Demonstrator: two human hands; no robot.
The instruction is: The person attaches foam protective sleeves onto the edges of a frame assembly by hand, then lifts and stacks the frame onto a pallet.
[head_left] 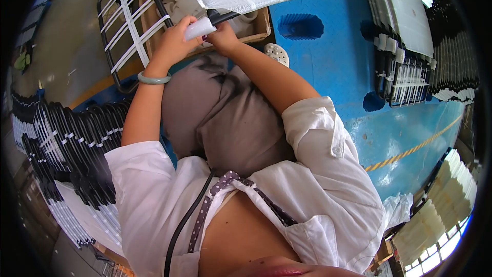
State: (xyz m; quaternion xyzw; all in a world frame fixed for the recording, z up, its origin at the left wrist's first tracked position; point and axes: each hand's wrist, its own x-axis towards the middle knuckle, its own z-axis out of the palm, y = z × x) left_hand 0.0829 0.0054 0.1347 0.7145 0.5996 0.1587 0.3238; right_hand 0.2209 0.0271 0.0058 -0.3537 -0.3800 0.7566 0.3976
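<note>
Where the head view shows one white plastic piece (199,30), the left grip (177,40) clasps it; the right grip (223,38) curls by its other end, near one black bar (226,17), its hold impossible to tell.

I've got a blue platform (328,66) here, recesses (301,26) sunk into it, a pale shoe (277,54) planted on top, just beside a box (266,22) carrying white parts (179,4)! Over right, frames (410,81) stand stacked, and a striped line (416,145) crosses the blue floor (394,125).
</note>
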